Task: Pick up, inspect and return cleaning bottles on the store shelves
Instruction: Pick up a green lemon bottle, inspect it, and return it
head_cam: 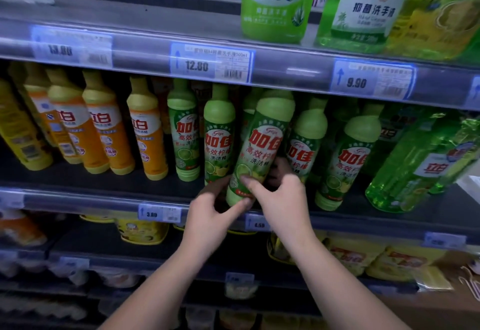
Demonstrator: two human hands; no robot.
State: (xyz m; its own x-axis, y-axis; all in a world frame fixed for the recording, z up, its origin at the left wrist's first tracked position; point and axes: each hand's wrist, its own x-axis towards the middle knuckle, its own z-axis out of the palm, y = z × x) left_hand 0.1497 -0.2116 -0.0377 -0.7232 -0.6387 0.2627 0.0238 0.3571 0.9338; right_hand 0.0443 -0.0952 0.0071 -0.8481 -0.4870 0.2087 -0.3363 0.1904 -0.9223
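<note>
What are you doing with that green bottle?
A person is standing at a store shelf and holding one green lemon dish soap bottle by its bottom end. The left hand and the right hand both grip it, and it leans to the right among other green bottles in the same row. Orange bottles stand further left.

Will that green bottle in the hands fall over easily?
Probably: the green bottle is tall and narrow, already tilted, gripped only near its base by the left hand and right hand. Its glossy label looks somewhat slippery. It appears full, so likely heavy for its size.
</note>
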